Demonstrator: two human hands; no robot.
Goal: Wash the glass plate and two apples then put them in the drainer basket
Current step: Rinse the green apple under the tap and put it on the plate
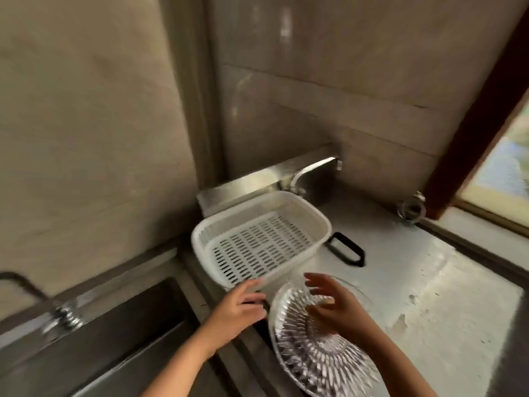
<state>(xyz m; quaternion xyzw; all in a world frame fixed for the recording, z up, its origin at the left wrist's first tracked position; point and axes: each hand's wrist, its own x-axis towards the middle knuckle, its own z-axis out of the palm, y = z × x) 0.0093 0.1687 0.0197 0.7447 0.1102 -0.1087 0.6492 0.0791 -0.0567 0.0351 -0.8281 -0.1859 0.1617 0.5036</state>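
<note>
The ribbed glass plate [320,359] is tilted over the steel counter's front edge, just in front of the white slotted drainer basket [200,239], which holds nothing. My right hand [332,308] is on the plate's upper part, thumb on its ribbed face and fingers spread at the rim. My left hand [243,305] is between the plate's left edge and the basket's near rim, its fingertips at that rim, holding nothing that I can see. No apples are in view.
A steel sink [108,348] lies at the lower left, with a tap [63,315] behind it. A second tap [312,170] stands behind the basket. A black handle [346,249] lies on the worn counter [429,282]. A window [503,173] is at the right.
</note>
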